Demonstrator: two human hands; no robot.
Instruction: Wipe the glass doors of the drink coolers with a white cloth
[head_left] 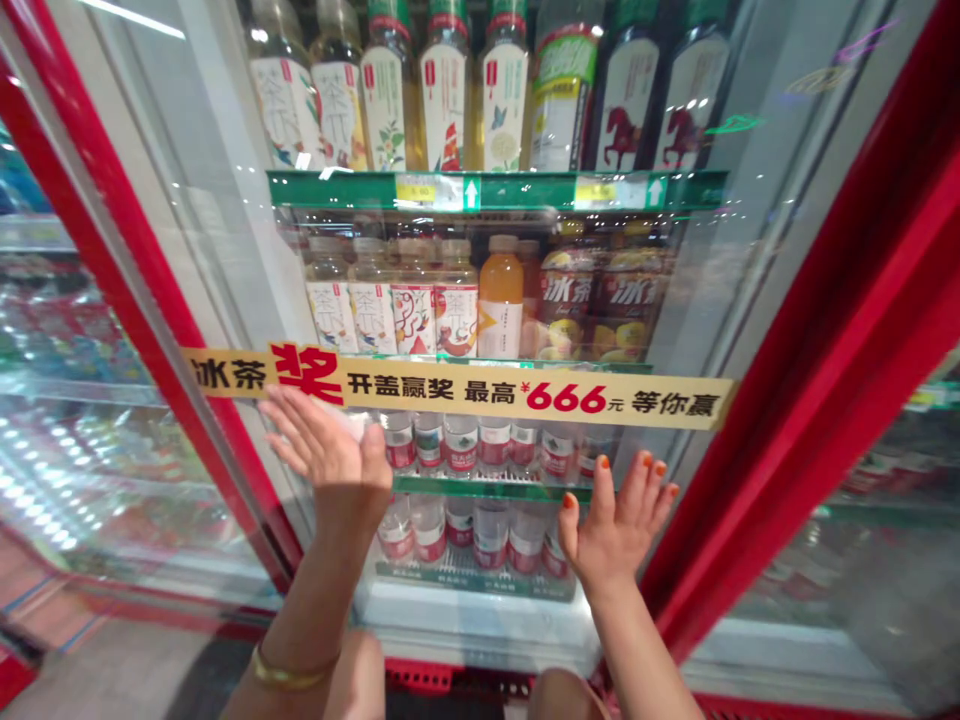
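My left hand (322, 435) is raised before the glass door (352, 640) of a drinks fridge, its fingers stretched and holding nothing. It overlaps the lower left of a yellow promotional strip (540, 396) that runs across the glass. Lower on the right, my right hand (619, 525) is spread with orange nails showing, also empty. Whether either palm touches the glass I cannot tell. Behind the door, bottles of water (491, 535) with red labels stand between and behind my hands. Above the strip are an orange juice bottle (501, 295) and tea bottles (330, 300).
Red door frames (750, 420) rise on the right and on the left (142, 250). Larger drink bottles (442, 110) line the top shelf, over a green price rail (510, 190). Another lit fridge (82, 400) is at the left. My knees show at the bottom.
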